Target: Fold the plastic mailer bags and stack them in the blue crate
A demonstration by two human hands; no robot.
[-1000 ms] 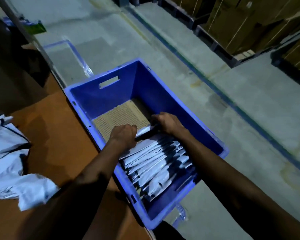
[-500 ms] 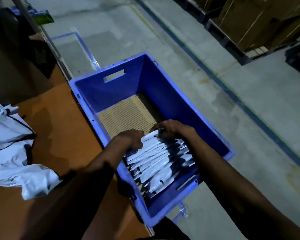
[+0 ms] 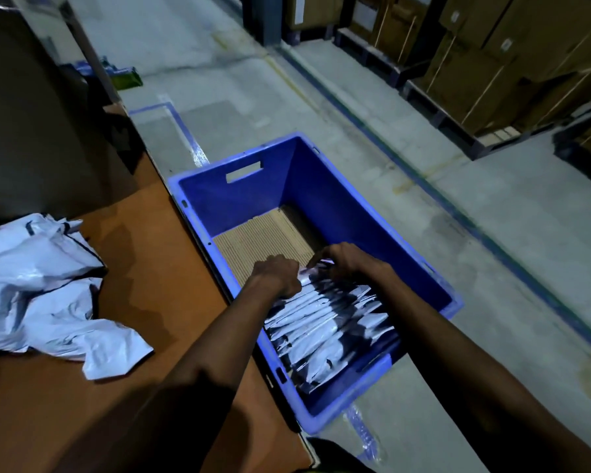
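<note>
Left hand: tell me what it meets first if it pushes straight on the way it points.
Probably the bare cardboard liner ahead of the left hand, then the blue crate's far wall; depth is unclear.

Dim, bluish light, heavy foreground shadows, wide-angle bending at the edges.

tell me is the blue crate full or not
Partly full: folded mailer bags fill the near half of the blue crate; the far half shows bare cardboard liner.
</note>
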